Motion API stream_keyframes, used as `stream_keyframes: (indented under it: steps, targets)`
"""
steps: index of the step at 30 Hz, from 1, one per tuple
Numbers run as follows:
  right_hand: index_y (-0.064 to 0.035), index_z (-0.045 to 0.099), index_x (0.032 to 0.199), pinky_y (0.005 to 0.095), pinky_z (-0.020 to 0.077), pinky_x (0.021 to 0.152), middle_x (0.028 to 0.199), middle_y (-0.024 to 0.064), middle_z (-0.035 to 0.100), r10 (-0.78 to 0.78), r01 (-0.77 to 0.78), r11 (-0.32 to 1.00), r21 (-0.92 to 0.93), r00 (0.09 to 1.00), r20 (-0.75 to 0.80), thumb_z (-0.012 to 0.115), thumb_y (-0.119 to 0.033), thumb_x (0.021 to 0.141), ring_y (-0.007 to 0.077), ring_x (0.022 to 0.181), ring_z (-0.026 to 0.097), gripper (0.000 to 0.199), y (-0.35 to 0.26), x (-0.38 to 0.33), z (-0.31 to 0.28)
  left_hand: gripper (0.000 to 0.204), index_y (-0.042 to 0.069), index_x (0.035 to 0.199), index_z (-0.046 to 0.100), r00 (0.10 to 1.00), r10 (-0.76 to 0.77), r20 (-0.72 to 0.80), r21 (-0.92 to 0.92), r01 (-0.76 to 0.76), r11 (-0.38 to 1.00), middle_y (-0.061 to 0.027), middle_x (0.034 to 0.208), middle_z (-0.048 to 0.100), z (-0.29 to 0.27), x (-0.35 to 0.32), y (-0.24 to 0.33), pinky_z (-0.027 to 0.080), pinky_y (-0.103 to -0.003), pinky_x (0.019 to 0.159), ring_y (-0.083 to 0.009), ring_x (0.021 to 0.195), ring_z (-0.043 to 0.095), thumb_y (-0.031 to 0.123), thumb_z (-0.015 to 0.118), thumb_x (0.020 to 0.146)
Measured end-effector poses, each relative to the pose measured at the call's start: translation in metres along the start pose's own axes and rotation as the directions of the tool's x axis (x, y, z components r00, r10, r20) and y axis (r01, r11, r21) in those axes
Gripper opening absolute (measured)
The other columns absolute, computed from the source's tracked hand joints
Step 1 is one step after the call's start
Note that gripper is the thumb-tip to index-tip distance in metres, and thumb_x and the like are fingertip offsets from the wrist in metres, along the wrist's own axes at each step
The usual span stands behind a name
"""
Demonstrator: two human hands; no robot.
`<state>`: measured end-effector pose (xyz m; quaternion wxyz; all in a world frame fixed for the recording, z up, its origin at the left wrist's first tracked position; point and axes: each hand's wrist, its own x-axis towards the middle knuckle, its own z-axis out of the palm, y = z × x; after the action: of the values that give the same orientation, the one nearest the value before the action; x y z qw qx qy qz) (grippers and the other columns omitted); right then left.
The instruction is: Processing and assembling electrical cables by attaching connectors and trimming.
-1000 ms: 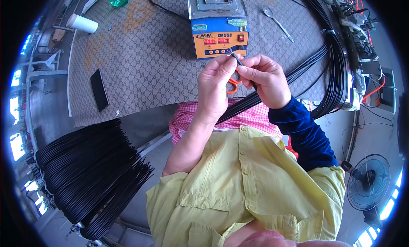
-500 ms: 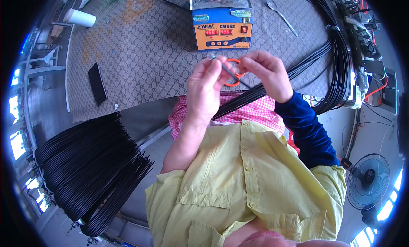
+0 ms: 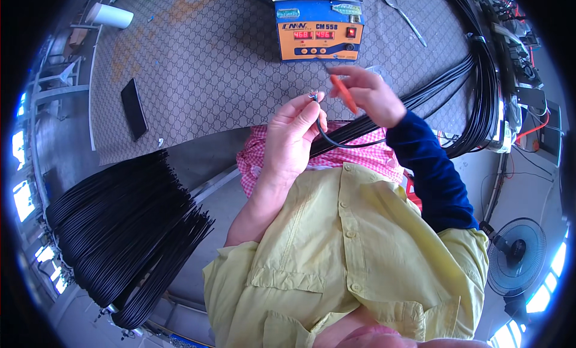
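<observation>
Between the thumb and fingers of my left hand is the end of a black cable, with thin bared wires sticking up past the fingertips. The cable loops down and off to the right. My right hand, smeared by motion, is closed around orange-handled scissors just right of the cable end. The scissors' blades are too blurred to make out. Both hands are above the near edge of the patterned table, in front of a blue and orange electric box with lit red displays.
A thick bundle of black cables runs over the table's right side to my lap. Many more cables hang at the left. A phone, white cup and spoon lie on the table. A fan stands at right.
My right hand has moved slightly right, and the scissors have swung from beside my left fingers to the right, away from the cable end. The cable loop now shows below my left hand.
</observation>
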<state>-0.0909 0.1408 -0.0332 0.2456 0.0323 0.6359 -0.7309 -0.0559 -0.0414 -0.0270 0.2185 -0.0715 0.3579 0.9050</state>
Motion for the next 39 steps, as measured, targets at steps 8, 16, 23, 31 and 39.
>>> stream_keyframes:
  steps: [8, 16, 23, 31, 39]
  targets:
    - [0.0033, 0.048, 0.104, 0.02, 0.034, 0.055, 0.069, 0.0004, 0.045, -0.037, 0.081, 0.985, -0.154, 0.963, 0.268, 0.061, -0.059, 0.067, 0.0081, 0.06, 0.043, 0.073, -0.034, -0.048, 0.003, 0.025, -0.005, 0.106, 0.052, 1.0, -0.015, -0.028, 0.077, 0.017, 0.997, -0.0031, 0.072, 0.05, 0.004, 0.004, -0.006, 0.039, -0.022, 0.063, -0.0111, 0.066, 0.047, 0.01, 0.05, 0.086]
    - [0.0038, 0.051, 0.1, 0.0241, 0.0383, 0.068, 0.08, 0.0054, 0.052, 0.016, 0.087, 0.958, -0.272, 0.935, 0.355, 0.061, -0.044, 0.075, 0.0106, 0.075, 0.047, 0.055, -0.041, -0.045, 0.006, 0.021, 0.0, 0.102, 0.056, 0.998, 0.047, -0.051, 0.208, -0.036, 0.978, 0.0014, 0.07, 0.053, 0.008, 0.004, -0.007, 0.036, -0.015, 0.051, -0.0028, 0.058, 0.045, 0.009, 0.053, 0.084]
    - [0.0041, 0.053, 0.097, 0.0268, 0.0414, 0.069, 0.081, 0.0079, 0.057, -0.026, 0.136, 0.945, -0.296, 0.937, 0.348, 0.06, -0.044, 0.076, 0.0123, 0.076, 0.05, 0.053, -0.031, -0.042, 0.002, 0.019, 0.0, 0.101, 0.058, 0.993, 0.109, -0.049, 0.289, -0.09, 0.953, 0.0015, 0.07, 0.052, 0.006, 0.004, -0.01, 0.037, -0.016, 0.051, -0.0031, 0.058, 0.045, 0.007, 0.054, 0.084]
    - [0.0037, 0.052, 0.099, 0.0232, 0.039, 0.064, 0.083, 0.0073, 0.056, -0.039, 0.116, 0.955, -0.274, 0.961, 0.272, 0.059, -0.043, 0.077, 0.0106, 0.072, 0.049, 0.053, -0.031, -0.042, 0.01, 0.013, -0.001, 0.092, 0.06, 0.952, 0.305, -0.016, 0.586, -0.238, 0.775, -0.0008, 0.071, 0.055, 0.005, 0.007, -0.014, 0.04, -0.019, 0.052, -0.0051, 0.059, 0.048, 0.004, 0.057, 0.08]
    - [0.0012, 0.046, 0.106, 0.0172, 0.0284, 0.042, 0.065, -0.0018, 0.05, -0.274, 0.259, 0.952, -0.16, 0.958, -0.082, 0.057, -0.017, 0.082, 0.003, 0.048, 0.039, 0.032, -0.08, -0.042, 0.015, 0.011, -0.002, 0.088, 0.059, 0.994, 0.064, -0.084, 0.474, -0.016, 0.881, -0.0028, 0.074, 0.059, -0.009, -0.006, -0.029, 0.043, -0.019, 0.059, -0.0069, 0.063, 0.051, 0.006, 0.055, 0.081]
